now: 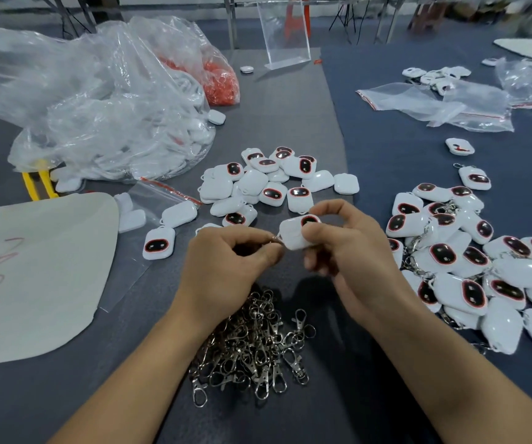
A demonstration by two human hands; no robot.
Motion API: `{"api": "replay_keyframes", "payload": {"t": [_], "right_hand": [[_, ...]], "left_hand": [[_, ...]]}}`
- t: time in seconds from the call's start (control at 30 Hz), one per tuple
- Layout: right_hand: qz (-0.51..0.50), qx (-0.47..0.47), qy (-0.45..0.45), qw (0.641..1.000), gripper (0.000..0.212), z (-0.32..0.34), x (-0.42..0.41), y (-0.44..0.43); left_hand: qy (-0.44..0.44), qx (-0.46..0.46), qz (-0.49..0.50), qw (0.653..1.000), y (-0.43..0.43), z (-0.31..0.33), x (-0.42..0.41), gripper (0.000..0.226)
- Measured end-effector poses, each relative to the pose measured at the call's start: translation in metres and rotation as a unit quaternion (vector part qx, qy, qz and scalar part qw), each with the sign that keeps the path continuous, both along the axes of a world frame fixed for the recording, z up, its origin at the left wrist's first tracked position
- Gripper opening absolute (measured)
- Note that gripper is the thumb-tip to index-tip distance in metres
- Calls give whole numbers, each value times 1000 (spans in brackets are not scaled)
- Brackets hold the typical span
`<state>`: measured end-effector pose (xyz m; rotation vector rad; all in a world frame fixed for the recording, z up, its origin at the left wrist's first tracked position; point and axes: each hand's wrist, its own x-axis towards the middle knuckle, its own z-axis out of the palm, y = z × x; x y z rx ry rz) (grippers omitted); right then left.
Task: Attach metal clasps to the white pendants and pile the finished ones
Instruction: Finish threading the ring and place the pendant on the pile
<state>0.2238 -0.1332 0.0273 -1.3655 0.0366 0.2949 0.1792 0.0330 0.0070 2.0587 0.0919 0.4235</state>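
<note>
My right hand [345, 248] grips a white pendant [293, 233] with a dark, red-rimmed oval face, held above the table's middle. My left hand [226, 264] pinches a small metal clasp [276, 240] against the pendant's left corner; most of the clasp is hidden by my fingers. A heap of loose metal clasps [255, 344] lies just below my hands. Unclasped white pendants [268, 184] are scattered beyond my hands. A pile of pendants with clasps attached [470, 264] lies to the right.
Large clear plastic bags [98, 100] with white and red parts fill the back left. A pale sheet [34, 267] lies at the left, yellow-handled pliers [38, 184] beyond it. Small zip bags [444, 104] and more pendants sit at the back right, a clear acrylic stand [285, 33] behind.
</note>
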Motion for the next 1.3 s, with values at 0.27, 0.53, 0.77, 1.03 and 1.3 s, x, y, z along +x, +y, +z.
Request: {"api": "replay_keyframes", "payload": {"t": [0.27,0.53,0.77,1.03,1.3], "right_hand": [[44,88,79,992,19,2,2,0],[-42,-9,-105,994,24,3,-11,-1],[-33,-210,-304,929,29,-6,-20,7],[-10,47,7,999,9,-2,-1,3],[4,-188,-243,951,19,-5,-8,2]], "left_hand": [[13,-77,-54,995,-5,4,-1,17],[-15,82,-76,994,-4,5,-4,24],[-57,276,-56,958,-2,2,-7,26],[-12,-11,-11,1000,-12,4,-5,7],[-58,297,33,952,-11,2,-7,16]]}}
